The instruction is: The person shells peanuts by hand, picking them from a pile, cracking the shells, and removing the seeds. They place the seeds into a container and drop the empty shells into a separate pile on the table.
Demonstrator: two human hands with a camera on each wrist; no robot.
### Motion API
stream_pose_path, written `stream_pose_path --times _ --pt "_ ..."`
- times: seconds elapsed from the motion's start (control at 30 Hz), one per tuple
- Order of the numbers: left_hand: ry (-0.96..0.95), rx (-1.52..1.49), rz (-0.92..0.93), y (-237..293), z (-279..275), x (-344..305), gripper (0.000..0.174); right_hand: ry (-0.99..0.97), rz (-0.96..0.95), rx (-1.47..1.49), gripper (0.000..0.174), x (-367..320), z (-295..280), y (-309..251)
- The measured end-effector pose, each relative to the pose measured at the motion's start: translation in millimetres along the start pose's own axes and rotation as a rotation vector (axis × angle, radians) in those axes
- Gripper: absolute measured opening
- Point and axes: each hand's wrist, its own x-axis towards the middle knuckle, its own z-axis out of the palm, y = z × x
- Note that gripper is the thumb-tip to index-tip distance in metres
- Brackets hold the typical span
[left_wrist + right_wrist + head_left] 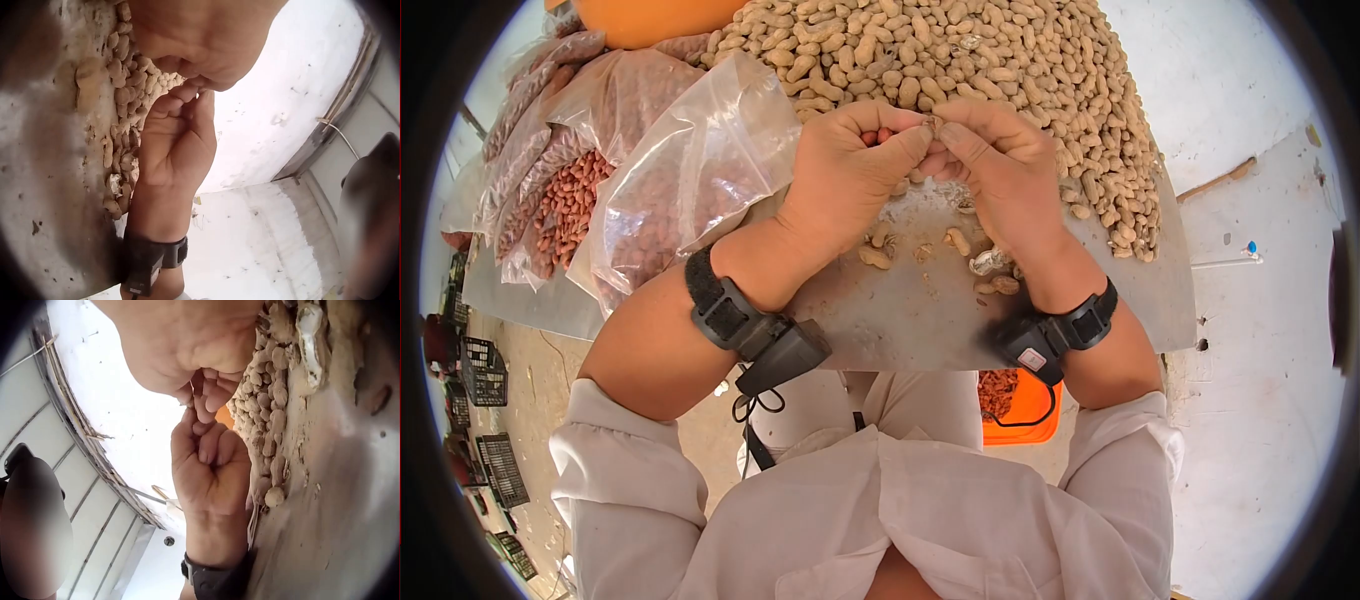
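My left hand [908, 138] and right hand [956, 138] meet fingertip to fingertip above a grey metal table [900, 315]. Together they pinch one peanut [934, 123] in its shell, only a small part of which shows. A large heap of unshelled peanuts [1000, 60] lies just behind the hands. In the left wrist view the right hand [178, 134] has its fingers curled against the left hand [200, 37]. The right wrist view has the left hand [209, 459] curled the same way, under the right hand [187, 344]. Broken shells and loose peanuts [990, 268] lie under the hands.
Clear plastic bags of red shelled peanuts [650, 170] lie at the left of the table. An orange tub [1025, 410] with kernels stands below the table's near edge. An orange container [660, 15] sits at the far side. Dark crates [485, 372] stand on the floor at left.
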Motion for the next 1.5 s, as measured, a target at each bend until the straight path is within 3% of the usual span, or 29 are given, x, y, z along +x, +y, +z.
stream_pose_path --times 0.13,0.23,0.43,0.63,0.83,0.93,1.13,1.5 --pt "-0.022 0.083 0.000 4.2 0.1 -2.2 0.013 -0.051 -0.026 -0.312 0.020 -1.3 0.8 -12.3" --pt "-0.036 0.019 -0.006 1.6 -0.9 -1.0 0.012 -0.055 -0.065 -0.274 0.018 -1.8 2.1 -10.3" --pt "-0.023 -0.039 -0.045 2.7 -0.6 -0.5 0.011 -0.042 0.026 0.116 0.008 1.2 -2.8 1.5" --pt "-0.071 -0.180 -0.086 -4.1 -4.6 4.2 0.014 -0.096 -0.008 0.123 0.011 1.8 -4.8 1.5" --pt "-0.109 -0.373 -0.173 -1.1 -4.6 2.6 0.014 0.005 -0.182 -0.277 0.012 -0.2 -2.1 -2.4" --pt "-0.150 -0.489 -0.245 -2.7 -7.5 6.2 0.017 0.063 -0.176 -0.479 0.013 -2.7 -2.2 -6.2" --pt "-0.133 -0.607 -0.394 -6.8 -5.7 7.4 0.020 0.012 -0.612 -0.852 0.016 2.0 1.4 -10.8" --pt "-0.175 -0.648 -0.499 -11.6 -11.6 9.4 0.022 -0.053 -0.591 -0.829 0.012 2.6 1.8 -7.6"
